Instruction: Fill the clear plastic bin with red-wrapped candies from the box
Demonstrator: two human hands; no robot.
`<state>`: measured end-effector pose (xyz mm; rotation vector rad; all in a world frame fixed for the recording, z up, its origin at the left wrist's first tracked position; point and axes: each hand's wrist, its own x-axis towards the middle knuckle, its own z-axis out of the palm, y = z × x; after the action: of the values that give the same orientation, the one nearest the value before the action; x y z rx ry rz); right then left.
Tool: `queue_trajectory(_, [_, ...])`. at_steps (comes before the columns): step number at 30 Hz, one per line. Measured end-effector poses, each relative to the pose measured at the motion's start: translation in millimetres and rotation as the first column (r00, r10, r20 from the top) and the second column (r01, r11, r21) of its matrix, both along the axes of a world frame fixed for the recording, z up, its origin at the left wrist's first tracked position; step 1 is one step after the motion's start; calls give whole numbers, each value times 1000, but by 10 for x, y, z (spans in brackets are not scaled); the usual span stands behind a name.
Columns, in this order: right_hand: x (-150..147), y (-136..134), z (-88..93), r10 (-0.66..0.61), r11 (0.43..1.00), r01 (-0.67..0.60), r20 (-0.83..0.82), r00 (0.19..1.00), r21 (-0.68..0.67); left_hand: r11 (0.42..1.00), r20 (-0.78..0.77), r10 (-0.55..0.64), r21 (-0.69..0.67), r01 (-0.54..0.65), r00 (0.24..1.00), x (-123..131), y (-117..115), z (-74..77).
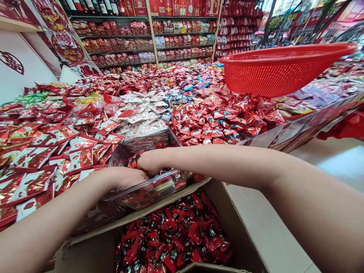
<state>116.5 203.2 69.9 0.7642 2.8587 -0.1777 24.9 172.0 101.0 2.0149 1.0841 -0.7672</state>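
Both my hands reach into a clear plastic bin set in a candy display. My left hand lies over the bin's near rim, its fingers curled down and hidden inside. My right hand is inside the bin, fingers bent down onto red and black wrapped candies. What either hand grips is hidden. Below the bin stands an open cardboard box filled with the same red and black candies.
Piles of red, white and gold wrapped sweets cover the display counter all around. A red plastic mesh basket sits on the counter at the right. Shelves of red boxed goods line the back wall. Pale floor shows at the right.
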Motion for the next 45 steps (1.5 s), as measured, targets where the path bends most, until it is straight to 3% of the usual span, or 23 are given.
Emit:
queue_trajectory(5, [208, 68, 355, -133, 981, 147, -119, 984, 126, 999, -68, -6, -36, 3, 998, -8, 18, -12])
queue_trajectory(9, [412, 131, 593, -212, 973, 228, -237, 948, 41, 991, -80, 63, -113, -72, 995, -18, 8, -23])
queue_trajectory(13, [528, 121, 668, -280, 959, 261, -259, 924, -107, 994, -58, 50, -98, -55, 997, -27, -3, -4])
queue_trajectory(17, [565, 111, 676, -253, 967, 225, -394, 884, -117, 998, -52, 26, -49, -28, 998, -29, -23, 33])
queue_trajectory(22, [473, 221, 614, -282, 957, 291, -301, 911, -16, 999, -53, -14, 34, 16, 999, -50, -43, 50])
queue_trajectory(26, [238, 342, 525, -305, 941, 326, -199, 931, 86, 992, -68, -57, 108, 64, 996, -74, -37, 22])
queue_trajectory(32, [-232, 465, 407, -180, 980, 189, -118, 977, 65, 979, -69, -121, 155, 130, 990, -95, -27, -27])
queue_trajectory(40, [-447, 596, 31, -218, 958, 271, -366, 905, 99, 973, -14, -174, 150, 175, 985, -148, -10, -58])
queue_trajectory(45, [-461, 607, -115, -133, 950, 238, -426, 895, 202, 975, 4, -171, 146, 169, 985, -150, 2, -74])
